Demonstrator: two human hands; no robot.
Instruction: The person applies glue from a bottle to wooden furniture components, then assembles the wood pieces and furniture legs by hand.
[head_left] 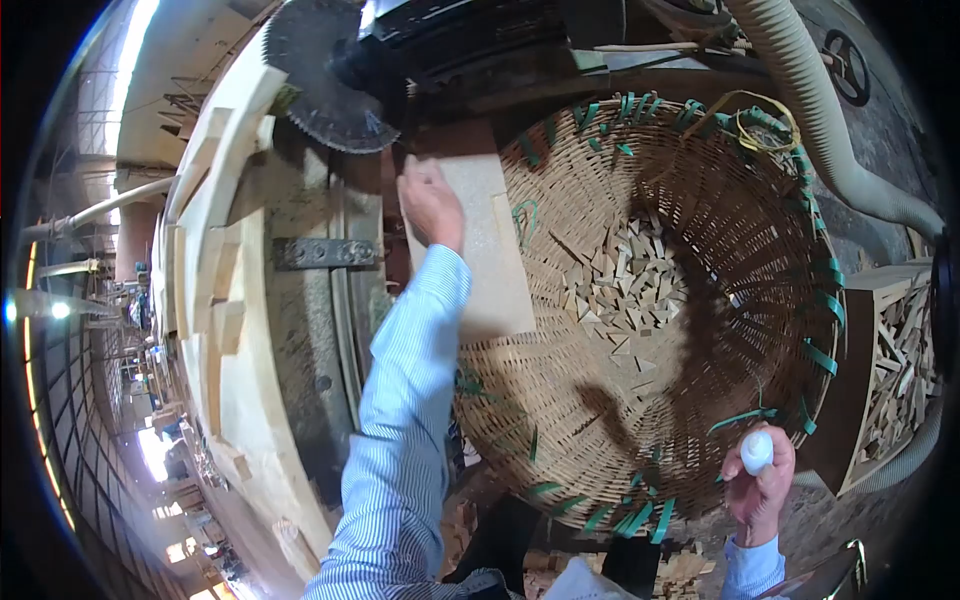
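Observation:
My left hand (432, 205) is over the left edge of a pale flat board (488, 240), just below a round toothed saw blade (330, 85). Its fingers are bent and blurred, and whatever they may hold is too small to name. At the lower right, my right hand (760, 490) is wrapped round a white bottle (757, 450), whose rounded end points up. Between the hands stands a large woven basket (560, 420) with green strips round its rim. Many small wooden pieces (625, 280) lie at its bottom.
A metal rail (350, 330) runs down beside the board. Long wooden pieces (215, 290) lie on a pale surface at left. A ribbed hose (800, 90) curves down at the upper right. A box of wood offcuts (895, 370) stands at far right.

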